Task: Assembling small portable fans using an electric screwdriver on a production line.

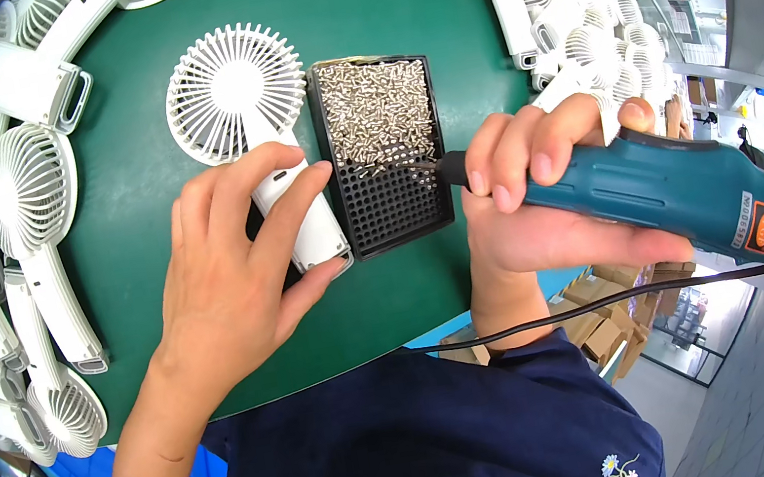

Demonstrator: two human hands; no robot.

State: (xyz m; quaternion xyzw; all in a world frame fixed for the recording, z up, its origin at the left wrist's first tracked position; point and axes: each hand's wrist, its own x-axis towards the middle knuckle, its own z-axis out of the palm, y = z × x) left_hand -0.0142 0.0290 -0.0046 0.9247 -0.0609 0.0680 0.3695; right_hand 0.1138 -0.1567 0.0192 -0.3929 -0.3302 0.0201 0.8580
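Note:
A white handheld fan [236,84] lies on the green table with its round grille away from me. My left hand [222,269] grips its handle, with the thumb at the near end and the fingers along the upper part. My right hand [556,231] is closed around a teal electric screwdriver [660,194] held nearly level, its black nose pointing left. The thin bit reaches over a black screw tray [401,232] just right of the fan. Small silver screws [376,105] heap in the tray's far half, and rows of holes show in its near half. Whether a screw sits on the bit I cannot tell.
More white fans [25,195] are piled along the left edge of the green table [120,100], and another pile of fans [588,26] stands at the far right. The screwdriver's black cord [564,314] runs across in front of me. Cardboard boxes [609,312] sit below, at right.

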